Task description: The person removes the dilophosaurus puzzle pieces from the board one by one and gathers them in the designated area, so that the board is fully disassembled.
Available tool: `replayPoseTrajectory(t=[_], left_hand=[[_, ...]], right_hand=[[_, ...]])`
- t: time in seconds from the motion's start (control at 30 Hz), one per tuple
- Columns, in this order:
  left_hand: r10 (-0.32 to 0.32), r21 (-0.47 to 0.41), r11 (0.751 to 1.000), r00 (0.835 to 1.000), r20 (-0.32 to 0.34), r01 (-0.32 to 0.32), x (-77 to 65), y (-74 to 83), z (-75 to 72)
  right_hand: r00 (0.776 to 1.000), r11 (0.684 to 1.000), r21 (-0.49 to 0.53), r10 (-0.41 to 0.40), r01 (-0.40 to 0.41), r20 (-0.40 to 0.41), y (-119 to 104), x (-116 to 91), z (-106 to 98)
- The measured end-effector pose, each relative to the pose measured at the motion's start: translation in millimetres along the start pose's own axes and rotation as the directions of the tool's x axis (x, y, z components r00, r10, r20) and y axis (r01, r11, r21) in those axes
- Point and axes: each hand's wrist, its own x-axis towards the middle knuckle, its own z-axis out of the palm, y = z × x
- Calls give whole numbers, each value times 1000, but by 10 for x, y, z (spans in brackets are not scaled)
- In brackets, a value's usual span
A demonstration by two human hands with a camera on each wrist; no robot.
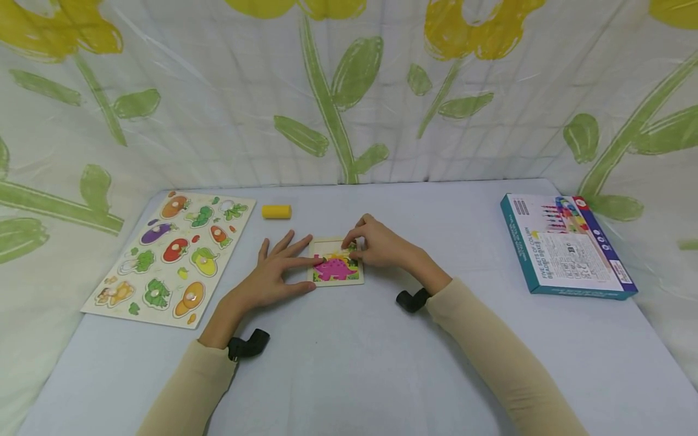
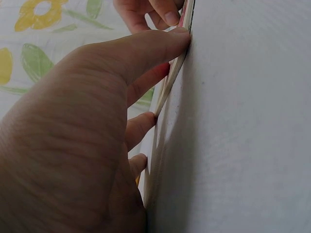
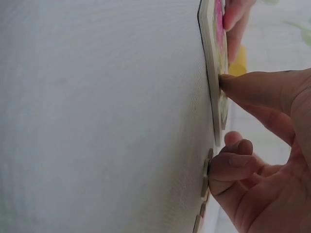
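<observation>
A small wooden tray puzzle (image 1: 334,271) with a pink dinosaur picture lies mid-table; bare wood shows along its top. My left hand (image 1: 272,269) is spread at its left side. The index finger reaches over the frame onto the picture, and the thumb rests at the lower left edge. From the other side, my right hand (image 1: 382,243) pinches a puzzle piece at the upper right of the picture, mostly hidden by the fingers. In the right wrist view the thumb presses at the tray's edge and the other fingers curl near loose wooden pieces (image 3: 206,179) on the table.
A vegetable peg board (image 1: 182,272) lies at the left. A yellow cylinder (image 1: 276,212) sits behind my left hand. Far right is a teal and white bead-set box (image 1: 567,248). A flower-printed curtain (image 1: 218,121) hangs behind the table.
</observation>
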Motion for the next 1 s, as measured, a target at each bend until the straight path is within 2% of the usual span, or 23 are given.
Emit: replayPoseTrajectory(t=[0.47,1.0], left_hand=[[-7,-3,1000,1000,6,7,-9,9,-1],[-2,-1,1000,1000,1,2,2,8,-6]], right_hand=[[999,999,-13,-39,39,0,-3,-6,-10],[989,998,-1,-56,56,-140,34,-4,-32]])
